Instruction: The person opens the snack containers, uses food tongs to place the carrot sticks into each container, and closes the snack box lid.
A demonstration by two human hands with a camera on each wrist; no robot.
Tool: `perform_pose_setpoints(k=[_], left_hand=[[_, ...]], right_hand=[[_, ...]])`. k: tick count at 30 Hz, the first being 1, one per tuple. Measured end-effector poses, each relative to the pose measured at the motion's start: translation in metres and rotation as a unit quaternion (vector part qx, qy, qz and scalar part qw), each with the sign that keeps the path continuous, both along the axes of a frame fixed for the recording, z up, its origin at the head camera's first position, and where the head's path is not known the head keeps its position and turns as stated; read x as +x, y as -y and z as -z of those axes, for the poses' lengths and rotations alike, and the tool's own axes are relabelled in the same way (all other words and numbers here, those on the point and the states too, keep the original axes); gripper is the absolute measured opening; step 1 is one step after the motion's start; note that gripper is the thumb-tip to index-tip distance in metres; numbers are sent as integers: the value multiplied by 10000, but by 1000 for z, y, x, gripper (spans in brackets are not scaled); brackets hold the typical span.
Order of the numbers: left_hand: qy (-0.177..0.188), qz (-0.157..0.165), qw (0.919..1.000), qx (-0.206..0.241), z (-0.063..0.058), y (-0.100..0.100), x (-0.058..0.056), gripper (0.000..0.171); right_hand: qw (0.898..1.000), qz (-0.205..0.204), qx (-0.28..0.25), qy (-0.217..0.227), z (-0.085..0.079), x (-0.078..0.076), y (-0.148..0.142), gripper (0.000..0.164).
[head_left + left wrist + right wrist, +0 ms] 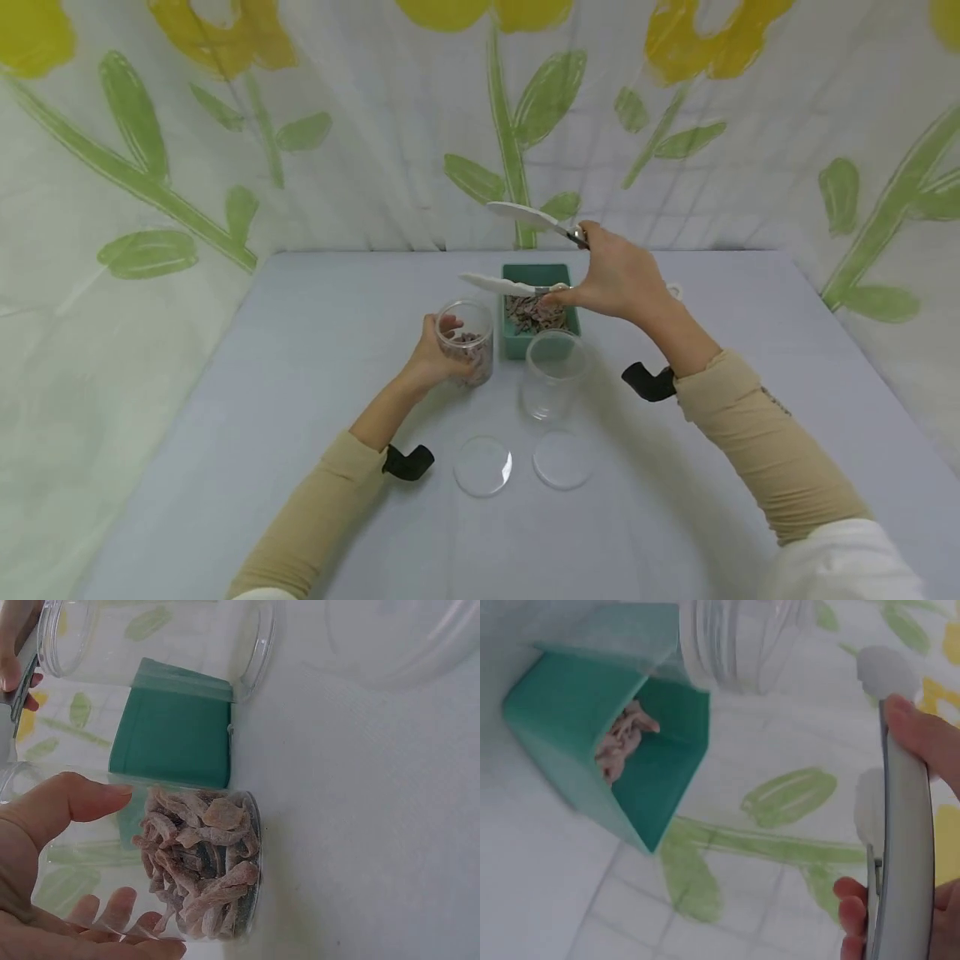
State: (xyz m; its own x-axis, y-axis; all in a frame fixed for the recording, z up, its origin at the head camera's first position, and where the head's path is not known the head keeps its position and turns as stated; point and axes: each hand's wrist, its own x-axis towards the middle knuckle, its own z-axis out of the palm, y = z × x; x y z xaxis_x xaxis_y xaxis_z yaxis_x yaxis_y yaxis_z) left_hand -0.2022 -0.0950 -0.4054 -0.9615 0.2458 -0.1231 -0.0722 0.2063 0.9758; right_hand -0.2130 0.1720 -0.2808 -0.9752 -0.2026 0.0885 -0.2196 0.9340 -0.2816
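Note:
My left hand (429, 360) grips a clear jar (477, 362) from its left side. Dried, brownish strips (202, 870) lie in the lower part of that jar, as the left wrist view shows. Higher up, my right hand (624, 275) holds a pair of tongs (512, 287) with white tips, their two arms spread wide and nothing between them. The tongs' lower arm passes over a green box (517, 347), which contains more of the strips (534, 317). A second clear jar (553, 385), with no strips visible inside, stands in front of the box.
Two clear round lids, a left one (483, 467) and a right one (562, 460), lie on the pale tabletop (300, 400) nearer to me. A small white ring (675, 290) shows behind my right wrist. A flower-painted curtain (360, 150) hangs beyond the table's back edge.

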Motion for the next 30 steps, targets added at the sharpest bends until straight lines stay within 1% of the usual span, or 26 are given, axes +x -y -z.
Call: perform_pose_setpoints(k=[2,5,9,13,16,18,20,21,23,24,25,26,27,28,29,30], left_hand=[[-48,36,9999,-102,-1,0,-1,80],[-106,136,9997,-189,-2,-1,-4,81],[-132,205,9992,-316,-3,0,-9,83],[-83,329,9980,-542,-4,3,-10,85],[102,520,9959,-731,-9,8,-10,97],[113,599,9946,-838,-15,14,-7,108],[-43,519,9947,-884,-25,21,0,114],[-218,411,9953,-851,-31,24,5,113],[-722,100,9961,-503,-44,29,20,104],[-1007,-24,9944,-327,-49,29,29,97],[-1270,-36,9918,-140,-54,28,38,89],[-1495,61,9887,-41,-58,26,47,80],[-1594,265,9868,-44,-61,23,56,72],[-1572,555,9859,-111,-62,19,63,65],[-1469,909,9846,-271,-63,14,69,60],[-1300,1257,9821,-534,-60,8,73,58]], right_hand=[[9999,125,-38,50,-2,-1,-6,104],[9995,246,61,162,-5,-4,-17,105],[9988,172,344,297,-5,-5,-28,107],[9982,110,504,290,4,-3,-37,106],[9980,168,521,328,12,-1,-46,107],[9978,224,540,309,17,0,-52,107],[9978,258,550,284,20,0,-58,107],[9976,266,570,278,21,1,-61,107],[9974,255,623,270,22,1,-65,107],[9971,227,669,275,22,0,-67,107],[9968,193,721,295,21,0,-68,108],[9962,158,786,337,20,-1,-69,109],[9956,118,842,391,19,-2,-69,111],[9950,56,896,438,18,-4,-68,112],[9944,-18,947,476,17,-5,-67,112],[9938,-96,980,512,16,-7,-66,112]])
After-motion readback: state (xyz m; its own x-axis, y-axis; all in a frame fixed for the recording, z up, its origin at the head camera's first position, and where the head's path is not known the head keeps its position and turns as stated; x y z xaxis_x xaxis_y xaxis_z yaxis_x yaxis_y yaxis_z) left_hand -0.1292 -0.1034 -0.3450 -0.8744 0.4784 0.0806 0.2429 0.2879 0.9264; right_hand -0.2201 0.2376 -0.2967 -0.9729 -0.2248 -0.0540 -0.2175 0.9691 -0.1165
